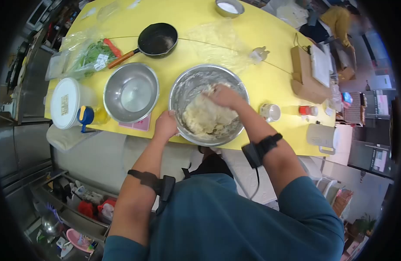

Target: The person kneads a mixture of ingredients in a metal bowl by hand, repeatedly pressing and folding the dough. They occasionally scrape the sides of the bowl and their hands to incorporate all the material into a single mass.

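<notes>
Dough sits in big steel bowl on yellow bench. Left hand clamps bowl rim. Right hand presses into dough, fingers buried, spread cannot tell. Best, likely: pin rim firmly, push with heel, fold, gather flour off wall. Empty bowl just left.

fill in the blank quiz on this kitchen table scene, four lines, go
1. The right hand presses into the ____ inside a steel bowl.
2. The left hand grips that bowl's ____.
3. The table is ____ in colour.
4. The frying pan lying beyond the bowls is ____ in colour.

Missing words: dough; rim; yellow; black.
</notes>
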`<action>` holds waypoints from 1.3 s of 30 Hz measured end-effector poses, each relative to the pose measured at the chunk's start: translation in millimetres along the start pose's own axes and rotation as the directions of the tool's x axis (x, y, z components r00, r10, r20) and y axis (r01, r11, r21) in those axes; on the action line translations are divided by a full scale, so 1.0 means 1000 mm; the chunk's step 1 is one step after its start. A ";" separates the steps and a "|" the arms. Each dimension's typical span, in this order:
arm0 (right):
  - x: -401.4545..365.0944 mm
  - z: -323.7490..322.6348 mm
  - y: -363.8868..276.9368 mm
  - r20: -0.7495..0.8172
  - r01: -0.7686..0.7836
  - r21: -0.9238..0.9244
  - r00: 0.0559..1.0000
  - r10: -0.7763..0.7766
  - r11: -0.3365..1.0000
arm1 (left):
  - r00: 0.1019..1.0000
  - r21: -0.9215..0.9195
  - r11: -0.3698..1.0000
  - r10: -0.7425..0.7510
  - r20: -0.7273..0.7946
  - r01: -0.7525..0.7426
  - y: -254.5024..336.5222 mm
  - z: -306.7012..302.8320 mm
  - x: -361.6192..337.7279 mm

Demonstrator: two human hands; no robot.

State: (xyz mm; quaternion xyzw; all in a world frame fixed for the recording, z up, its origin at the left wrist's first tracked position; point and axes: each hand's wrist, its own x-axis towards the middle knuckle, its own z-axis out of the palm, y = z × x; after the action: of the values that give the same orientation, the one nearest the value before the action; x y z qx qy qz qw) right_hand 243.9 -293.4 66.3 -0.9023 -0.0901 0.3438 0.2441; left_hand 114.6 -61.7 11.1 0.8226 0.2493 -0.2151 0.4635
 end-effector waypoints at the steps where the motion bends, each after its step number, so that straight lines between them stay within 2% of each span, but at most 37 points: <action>1: -0.021 0.002 -0.011 -0.011 0.051 -0.071 0.999 -0.051 0.996 | 1.000 0.007 1.000 0.029 -0.004 -0.029 -0.006 0.002 0.003; 2: -0.042 0.008 -0.021 -0.007 0.112 -0.156 0.993 -0.114 0.981 | 0.999 -0.005 0.999 0.050 -0.010 -0.050 -0.005 0.005 0.006; 4: -0.071 0.026 -0.034 -0.015 0.124 -0.206 0.991 -0.130 0.971 | 0.997 -0.023 0.997 0.072 -0.018 -0.073 -0.007 0.007 0.009; 6: -0.085 0.047 -0.033 0.080 0.177 -0.340 0.984 -0.159 0.924 | 0.997 -0.015 0.997 0.071 -0.022 -0.072 -0.015 0.007 0.010; 7: -0.087 0.057 -0.027 0.122 0.195 -0.392 0.980 -0.160 0.899 | 0.997 -0.010 0.997 0.071 -0.024 -0.071 -0.014 0.004 0.008; 8: -0.085 0.070 -0.016 0.109 0.284 -0.420 0.959 -0.263 0.862 | 0.997 0.012 0.997 0.070 -0.019 -0.070 -0.014 0.003 0.007; 11: -0.062 0.085 -0.012 0.174 0.314 -0.481 0.949 -0.262 0.818 | 0.997 0.037 0.997 0.072 -0.009 -0.072 -0.008 0.002 0.001; 12: -0.050 0.092 -0.002 0.118 0.318 -0.461 0.947 -0.298 0.829 | 0.997 0.058 0.996 0.072 -0.015 -0.071 -0.001 -0.002 -0.004; 15: -0.019 0.101 0.009 0.018 0.289 -0.553 0.942 -0.335 0.782 | 0.998 0.113 0.992 0.061 -0.028 -0.057 0.001 -0.008 -0.005; 16: -0.012 0.093 0.003 0.064 0.242 -0.548 0.966 -0.249 0.801 | 0.998 0.118 0.991 0.064 -0.030 -0.060 0.005 -0.005 -0.003; 18: -0.001 0.090 0.006 0.121 0.208 -0.559 0.978 -0.170 0.802 | 0.998 0.085 0.994 0.066 0.000 -0.065 0.005 -0.001 -0.004; 19: 0.013 0.087 0.001 0.153 0.213 -0.573 0.976 -0.152 0.792 | 0.998 0.062 0.996 0.063 -0.011 -0.062 0.005 -0.006 -0.002; 22: 0.034 0.069 0.000 0.359 0.303 -0.475 0.924 -0.133 0.826 | 0.993 0.201 0.973 0.117 -0.023 -0.110 0.000 -0.008 -0.004; 25: 0.016 0.007 0.009 0.338 0.406 -0.269 0.889 -0.309 0.873 | 0.983 0.226 0.964 0.163 -0.086 -0.140 -0.004 0.001 0.000; 26: 0.014 -0.005 0.020 0.287 0.290 -0.279 0.935 -0.209 0.915 | 0.951 0.338 0.894 0.310 0.014 -0.296 -0.006 -0.003 0.000; 28: 0.013 -0.017 0.037 0.195 0.073 -0.259 0.980 -0.022 0.963 | 0.909 0.466 0.796 0.415 0.043 -0.385 -0.009 0.004 0.003; 29: 0.010 -0.014 0.050 0.143 0.065 -0.309 0.990 -0.021 0.949 | 0.888 0.537 0.736 0.457 0.054 -0.412 -0.016 0.002 0.007; 30: 0.006 -0.003 0.062 0.102 0.071 -0.347 0.994 -0.038 0.935 | 0.868 0.486 0.726 0.465 0.176 -0.487 -0.033 0.012 0.031; 32: -0.012 0.007 0.045 0.174 -0.017 -0.298 0.982 0.072 0.954 | 0.964 0.309 0.925 0.254 -0.078 -0.219 -0.025 0.009 0.013; 33: -0.008 0.023 0.041 0.145 -0.066 -0.284 0.983 0.110 0.957 | 0.970 0.308 0.934 0.220 -0.101 -0.180 -0.032 0.001 0.009; 35: -0.013 0.027 0.051 0.030 -0.232 -0.278 0.968 0.250 0.932 | 0.973 0.260 0.950 0.207 -0.105 -0.175 -0.018 0.012 0.011; 36: -0.023 0.024 0.044 -0.010 -0.290 -0.114 0.957 0.291 0.950 | 0.989 0.158 0.981 0.128 -0.079 -0.114 -0.001 0.002 -0.002; 39: -0.048 0.031 0.019 -0.074 -0.265 0.229 0.955 0.288 0.937 | 0.994 0.113 0.989 0.101 -0.034 -0.097 -0.001 -0.002 -0.002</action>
State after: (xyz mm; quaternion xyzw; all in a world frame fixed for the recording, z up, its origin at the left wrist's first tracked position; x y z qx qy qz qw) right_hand 186.9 -313.4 64.6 -0.8910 0.0888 0.3338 0.2947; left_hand 112.6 -60.1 13.0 0.8626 0.2050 -0.1889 0.4221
